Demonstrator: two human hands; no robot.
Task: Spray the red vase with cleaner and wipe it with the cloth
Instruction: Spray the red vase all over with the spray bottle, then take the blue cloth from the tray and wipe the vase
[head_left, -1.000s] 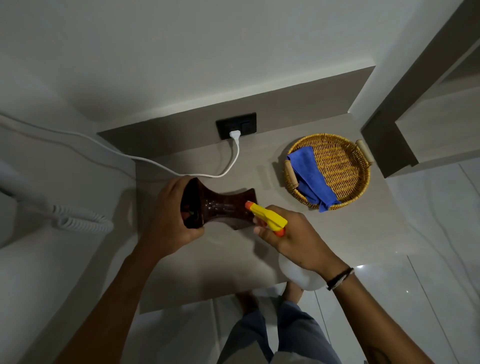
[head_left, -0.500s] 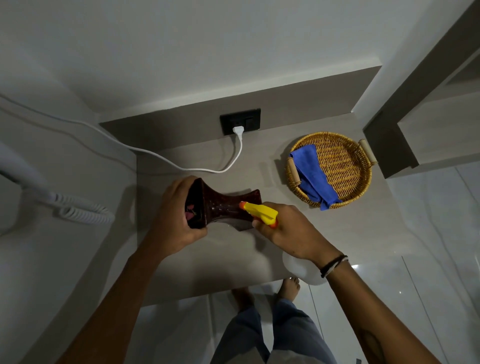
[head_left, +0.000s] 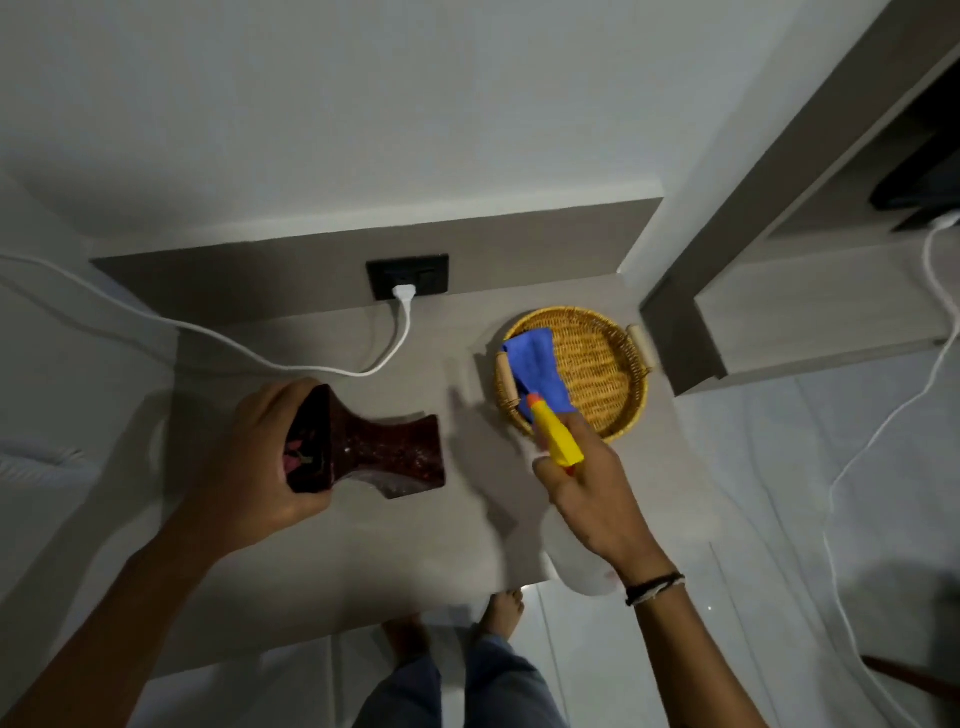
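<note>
My left hand (head_left: 260, 457) grips the mouth end of the dark red vase (head_left: 384, 452), held on its side above the grey table (head_left: 415, 561). My right hand (head_left: 587, 499) holds the spray bottle (head_left: 556, 439), whose yellow head and orange nozzle point towards the basket; its white body shows below my wrist. The nozzle is well to the right of the vase. A blue cloth (head_left: 535, 369) hangs over the left rim of a round wicker basket (head_left: 618, 364) at the table's right.
A black wall socket (head_left: 408, 275) with a white plug and cable (head_left: 291, 364) sits behind the table. A grey shelf unit (head_left: 810, 312) stands at the right, with another white cable (head_left: 841, 478) over the pale floor. My feet show below the table's front edge.
My right hand has drawn the spray bottle away from the vase to the right, and its nozzle now points towards the basket. My left hand still holds the vase.
</note>
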